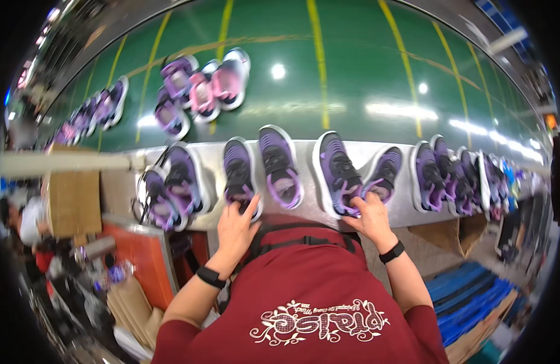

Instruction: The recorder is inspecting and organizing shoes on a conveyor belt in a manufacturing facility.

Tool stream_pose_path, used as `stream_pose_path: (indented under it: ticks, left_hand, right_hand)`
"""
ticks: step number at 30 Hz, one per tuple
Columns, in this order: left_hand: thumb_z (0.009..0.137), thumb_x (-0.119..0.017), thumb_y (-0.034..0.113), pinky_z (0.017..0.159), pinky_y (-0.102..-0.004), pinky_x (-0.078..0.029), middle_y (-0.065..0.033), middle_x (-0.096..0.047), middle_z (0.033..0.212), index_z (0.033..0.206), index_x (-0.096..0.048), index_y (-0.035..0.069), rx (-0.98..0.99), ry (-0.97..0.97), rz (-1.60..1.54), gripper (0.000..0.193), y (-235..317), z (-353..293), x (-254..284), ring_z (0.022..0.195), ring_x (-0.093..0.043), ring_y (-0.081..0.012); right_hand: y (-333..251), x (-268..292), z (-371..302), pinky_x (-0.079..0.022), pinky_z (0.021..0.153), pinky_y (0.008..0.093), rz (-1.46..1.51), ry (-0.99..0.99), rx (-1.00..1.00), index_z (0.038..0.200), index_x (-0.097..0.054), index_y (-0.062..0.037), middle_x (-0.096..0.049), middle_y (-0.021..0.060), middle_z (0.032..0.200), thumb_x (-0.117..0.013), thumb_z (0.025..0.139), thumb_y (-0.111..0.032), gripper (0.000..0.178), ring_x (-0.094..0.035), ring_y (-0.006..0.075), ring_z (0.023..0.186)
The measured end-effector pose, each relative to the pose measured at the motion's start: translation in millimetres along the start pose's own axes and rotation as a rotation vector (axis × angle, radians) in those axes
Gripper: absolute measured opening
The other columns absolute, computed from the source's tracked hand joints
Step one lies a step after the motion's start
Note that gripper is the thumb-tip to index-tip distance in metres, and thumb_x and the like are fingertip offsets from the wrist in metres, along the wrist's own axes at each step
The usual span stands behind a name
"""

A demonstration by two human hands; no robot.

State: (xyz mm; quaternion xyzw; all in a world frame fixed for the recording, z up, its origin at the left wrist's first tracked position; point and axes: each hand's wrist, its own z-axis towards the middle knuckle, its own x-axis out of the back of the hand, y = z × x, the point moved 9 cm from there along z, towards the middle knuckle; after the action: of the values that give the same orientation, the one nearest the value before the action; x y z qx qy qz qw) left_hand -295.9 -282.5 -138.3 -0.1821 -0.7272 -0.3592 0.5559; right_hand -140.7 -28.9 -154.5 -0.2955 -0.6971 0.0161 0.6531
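Purple and black children's sneakers lie in a row on a grey metal ledge (304, 149) beside a green conveyor belt (353, 73). My left hand (236, 227) rests on the heel of one black and purple sneaker (239, 173), its fingers curled over the edge. My right hand (371, 213) grips the heels of two more, a dark sneaker (336, 171) and a lighter purple sneaker (384, 173). Between my hands lies another purple sneaker (279, 164), untouched. Each wrist wears a black band.
Pink and purple sneakers (201, 88) ride on the belt at the upper left, with more further left (104, 109). More sneakers crowd the ledge's right end (456, 176). A cardboard box (74, 200) and an orange cabinet (149, 255) stand lower left; blue crates (468, 297) sit lower right.
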Motion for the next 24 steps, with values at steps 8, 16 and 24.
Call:
stream_pose_path:
  ticks: [8, 16, 24]
  left_hand:
    - [0.075, -0.066, 0.011, 0.067, -0.0421, -0.049, -0.0168, -0.054, 0.093, 0.128, -0.053, 0.023, -0.053, -0.194, -0.130, 0.056, 27.3, 17.5, -49.1, 0.081, -0.059, -0.0343]
    - [0.058, -0.082, 0.039, 0.060, -0.0442, -0.046, -0.0150, -0.054, 0.078, 0.080, -0.068, 0.011, 0.184, 0.082, -0.090, 0.039, 38.1, 47.1, -36.2, 0.073, -0.057, -0.0355]
    - [0.060, -0.084, 0.027, 0.060, -0.0394, -0.045, -0.0103, -0.054, 0.075, 0.085, -0.067, 0.009, -0.039, 0.119, -0.177, 0.034, 128.5, 171.3, -13.9, 0.070, -0.057, -0.0304]
  right_hand:
    - [46.5, 100.4, 65.1, -0.047, 0.072, 0.0440, 0.116, 0.019, -0.003, 0.094, -0.067, -0.0085, -0.056, 0.0155, 0.080, -0.077, 0.062, -0.045, 0.049, -0.057, 0.0344, 0.082]
    - [257.7, 183.2, 139.8, -0.041, 0.082, 0.0436, -0.206, 0.269, -0.159, 0.098, -0.068, -0.0121, -0.059, 0.0139, 0.092, -0.077, 0.058, -0.047, 0.054, -0.054, 0.0328, 0.096]
    - [437.3, 183.8, 151.4, -0.033, 0.098, 0.0515, -0.421, 0.237, -0.516, 0.100, -0.067, -0.0184, -0.050, 0.0168, 0.122, -0.072, 0.067, -0.053, 0.048, -0.040, 0.0348, 0.120]
